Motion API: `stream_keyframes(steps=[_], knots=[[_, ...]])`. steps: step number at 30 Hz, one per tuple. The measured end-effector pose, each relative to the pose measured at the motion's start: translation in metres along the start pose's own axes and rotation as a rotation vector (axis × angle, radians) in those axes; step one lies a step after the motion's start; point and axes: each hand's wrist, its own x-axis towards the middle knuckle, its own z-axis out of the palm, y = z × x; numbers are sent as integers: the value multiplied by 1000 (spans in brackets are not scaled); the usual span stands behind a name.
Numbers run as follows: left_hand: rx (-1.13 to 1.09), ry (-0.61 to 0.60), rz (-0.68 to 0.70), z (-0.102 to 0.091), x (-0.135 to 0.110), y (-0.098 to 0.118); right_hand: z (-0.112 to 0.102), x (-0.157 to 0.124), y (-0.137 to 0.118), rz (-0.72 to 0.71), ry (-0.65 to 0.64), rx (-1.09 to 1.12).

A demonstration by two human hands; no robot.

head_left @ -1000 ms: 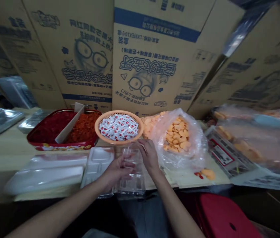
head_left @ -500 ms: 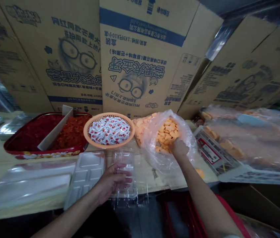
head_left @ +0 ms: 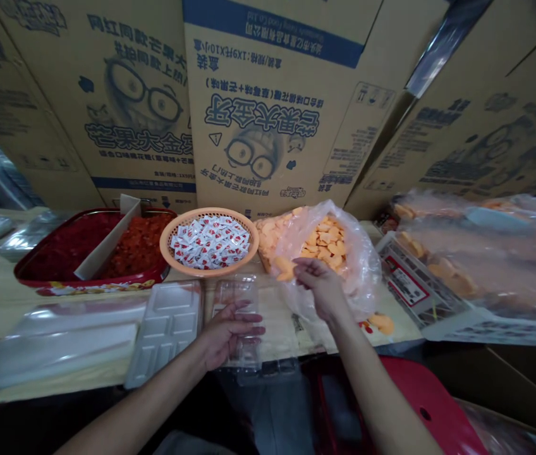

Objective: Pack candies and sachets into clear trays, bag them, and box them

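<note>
Head view: L hand (head_left: pixel 227 335) open, fingers spread on clear plastic tray (head_left: pixel 237 294), no biscuits in yet; R hand (head_left: pixel 320 287) fingers curled at clear poly bag (head_left: pixel 363 265) of orange biscuit pieces (head_left: pixel 325 243) just right of tray, grip unclear.

I see an orange woven basket (head_left: pixel 166 243) of white-and-red sachets (head_left: pixel 211 241), a red tray (head_left: pixel 31 268) of dark red and orange-red bits, pale orange pieces (head_left: pixel 325 243) in a clear bag (head_left: pixel 363 265), and tan cartons (head_left: pixel 268 57) banded blue.
</note>
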Motion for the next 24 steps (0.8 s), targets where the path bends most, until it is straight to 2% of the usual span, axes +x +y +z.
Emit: stream_keyframes(steps=[2, 5, 8, 12, 14, 17, 19, 21, 24], knots=[[-9, -25, 3, 2, 0, -1, 20, -10, 4, 59, -122, 80], [-20, -56, 9, 4, -1, -2, 38, -17, 15, 43, -187, -13], [-43, -51, 2, 6, -2, -2, 43, -21, 21, -62, -160, -267], [-80, -43, 13, 9, 1, -6, 43, -31, 17, -284, -167, -565], [-77, -39, 16, 8, 2, -8, 37, -29, 16, -366, -142, -578], [-62, -29, 4, 3, 2, -10, 14, -8, 16, -370, 30, -695], [-54, -22, -1, 0, 1, -10, -8, 16, 20, -267, 125, -989], [-56, -18, 3, -2, 0, -10, -28, 39, 27, -75, 122, -1269], [-77, -30, 13, -4, -4, -9, -47, 62, 39, 80, 75, -1366]])
